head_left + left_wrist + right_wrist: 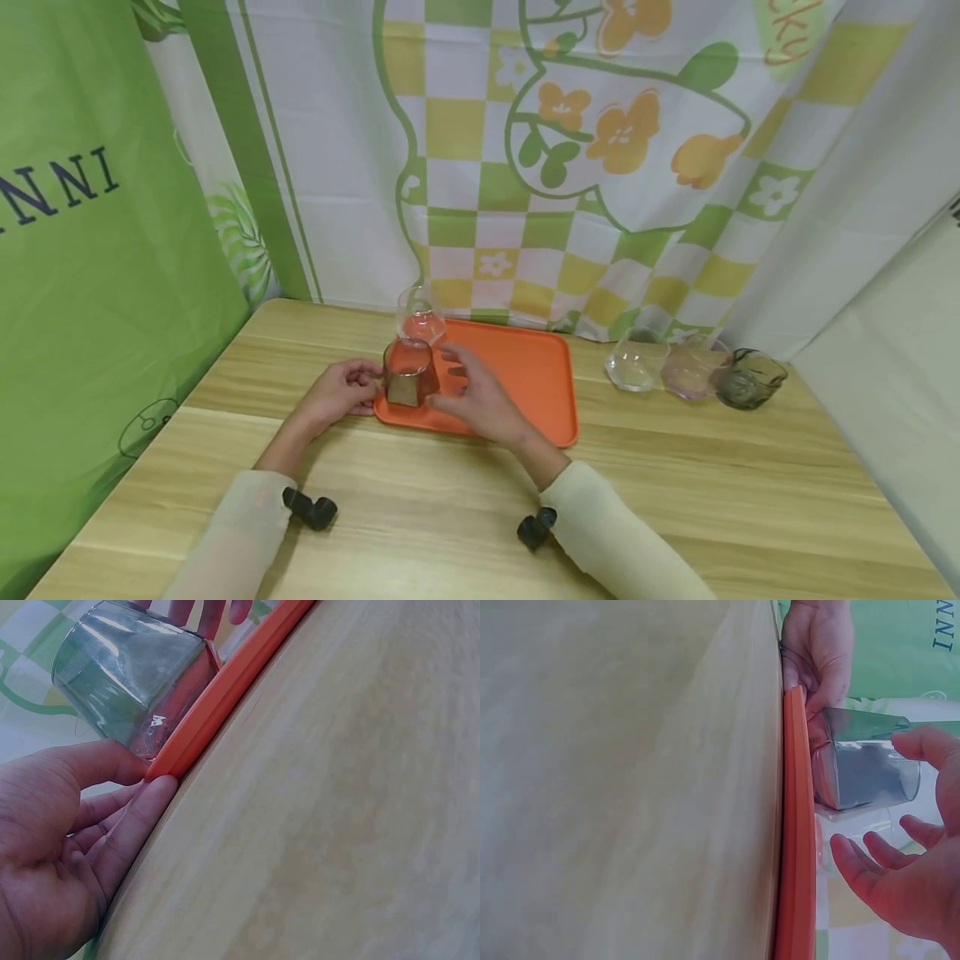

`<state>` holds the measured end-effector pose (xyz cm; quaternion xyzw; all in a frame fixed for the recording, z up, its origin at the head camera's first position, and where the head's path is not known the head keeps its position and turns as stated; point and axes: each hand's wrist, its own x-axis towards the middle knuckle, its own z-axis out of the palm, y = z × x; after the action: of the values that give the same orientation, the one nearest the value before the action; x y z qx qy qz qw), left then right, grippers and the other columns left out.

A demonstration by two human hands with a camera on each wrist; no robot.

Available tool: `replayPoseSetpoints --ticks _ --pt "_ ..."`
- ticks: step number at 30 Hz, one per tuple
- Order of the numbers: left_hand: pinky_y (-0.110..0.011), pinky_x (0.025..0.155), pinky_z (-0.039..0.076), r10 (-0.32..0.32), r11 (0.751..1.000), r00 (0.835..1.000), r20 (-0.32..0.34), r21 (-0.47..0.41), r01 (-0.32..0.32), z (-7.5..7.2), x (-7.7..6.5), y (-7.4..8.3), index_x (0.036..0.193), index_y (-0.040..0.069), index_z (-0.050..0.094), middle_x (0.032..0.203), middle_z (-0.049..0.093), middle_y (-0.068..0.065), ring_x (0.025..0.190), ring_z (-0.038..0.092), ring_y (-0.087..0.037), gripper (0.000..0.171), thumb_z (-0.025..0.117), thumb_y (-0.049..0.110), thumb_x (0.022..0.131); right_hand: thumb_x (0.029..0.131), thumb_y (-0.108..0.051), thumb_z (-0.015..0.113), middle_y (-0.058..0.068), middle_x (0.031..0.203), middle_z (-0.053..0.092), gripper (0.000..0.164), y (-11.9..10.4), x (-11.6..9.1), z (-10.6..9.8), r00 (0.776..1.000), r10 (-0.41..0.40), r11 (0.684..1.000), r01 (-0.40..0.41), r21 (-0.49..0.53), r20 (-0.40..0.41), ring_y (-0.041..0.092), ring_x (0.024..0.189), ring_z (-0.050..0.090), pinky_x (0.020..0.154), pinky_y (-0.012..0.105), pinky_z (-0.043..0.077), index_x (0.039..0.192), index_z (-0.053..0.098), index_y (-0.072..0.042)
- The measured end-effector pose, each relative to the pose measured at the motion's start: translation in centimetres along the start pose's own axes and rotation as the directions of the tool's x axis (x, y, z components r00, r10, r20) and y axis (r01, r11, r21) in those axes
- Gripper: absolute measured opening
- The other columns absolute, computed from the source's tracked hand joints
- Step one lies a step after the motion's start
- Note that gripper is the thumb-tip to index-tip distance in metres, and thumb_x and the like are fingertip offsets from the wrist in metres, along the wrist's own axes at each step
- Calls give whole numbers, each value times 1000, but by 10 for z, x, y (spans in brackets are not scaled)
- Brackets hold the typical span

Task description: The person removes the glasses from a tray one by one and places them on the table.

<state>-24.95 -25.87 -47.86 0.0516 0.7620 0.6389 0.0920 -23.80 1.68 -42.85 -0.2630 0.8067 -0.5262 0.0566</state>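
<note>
A grey tinted glass [408, 379] stands upright on the left front part of an orange tray [525, 375]. Behind it, at the tray's back left corner, is a clear glass [422, 321]. My left hand [60, 840] pinches the tray's left rim, thumb above and fingers below, close to the grey glass's base. My right hand [483, 404] hovers over the tray just right of the grey glass. Its fingers [855, 862] and thumb are spread apart, with nothing held between them.
On the table's right side stand a clear glass [636, 362], a pinkish glass [693, 371] and a dark grey glass [750, 382] in a row. A patterned curtain [495, 183] hangs behind the wooden table [435, 508]. Green cloth [90, 275] hangs at the left.
</note>
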Motion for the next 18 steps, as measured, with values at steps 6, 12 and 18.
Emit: replayPoseSetpoints --ticks 6,12,18 --pt "-35 72 64 11 1000 1000 3 -5 -11 1 0 -1 131 -13 52 96 53 -12 83 65 -19 39 59 -4 94 89 -17 80 12 152 46 79 -1 7 8 1000 17 1000 -17 -17 -4 38 132 50 99 48 54 157 40 -14" --pt "-34 72 64 7 1000 1000 -3 -7 -7 2 -1 0 131 -14 52 96 51 -12 82 64 -18 39 61 -6 94 84 -20 84 9 153 46 89 -1 17 16 1000 27 999 -27 -29 -2 33 134 49 100 47 53 159 35 -15" --pt "-34 72 64 -6 1000 1000 -10 -6 6 2 1 1 131 -13 53 96 52 -12 81 64 -18 38 61 -7 94 81 -18 89 6 147 51 91 0 28 24 1000 -22 998 21 59 17 26 124 55 100 43 51 156 38 -15"
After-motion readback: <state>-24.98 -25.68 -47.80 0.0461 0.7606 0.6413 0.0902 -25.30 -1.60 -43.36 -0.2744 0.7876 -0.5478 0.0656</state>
